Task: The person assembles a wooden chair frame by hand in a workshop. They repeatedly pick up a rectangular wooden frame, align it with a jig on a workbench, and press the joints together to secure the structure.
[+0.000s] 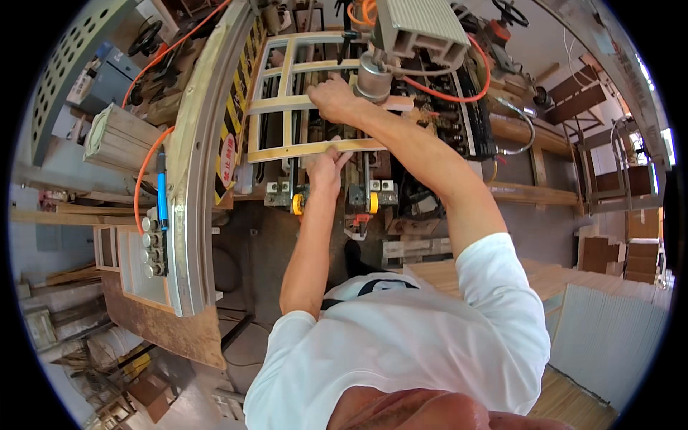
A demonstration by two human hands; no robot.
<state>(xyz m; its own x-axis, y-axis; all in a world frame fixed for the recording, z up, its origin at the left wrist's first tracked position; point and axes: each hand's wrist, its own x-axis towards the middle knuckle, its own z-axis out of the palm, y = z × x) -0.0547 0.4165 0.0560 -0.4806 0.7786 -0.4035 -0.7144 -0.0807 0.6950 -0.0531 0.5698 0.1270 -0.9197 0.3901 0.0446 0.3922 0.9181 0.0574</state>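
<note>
A pale wooden frame [272, 152] with several crossbars lies flat on a machine bed ahead of me. My left hand [326, 172] is closed on its near rail, fingertips at the upper edge. Farther in, my right hand [335, 99] is curled over a middle crossbar, and its grip is partly hidden by the back of the hand. Just right of that hand, a metal cylinder [373, 77] hangs beneath a ribbed grey housing [421, 32]. My right forearm crosses over the frame's right part and covers it.
A metal beam [192, 186] with yellow-black striping stands left, carrying several round buttons [151, 244] and a blue air gun [162, 192]. Yellow-ringed clamps [298, 203] sit below the frame. Orange hoses [481, 86] loop around. Stacked pale boards [609, 344] lie right behind me.
</note>
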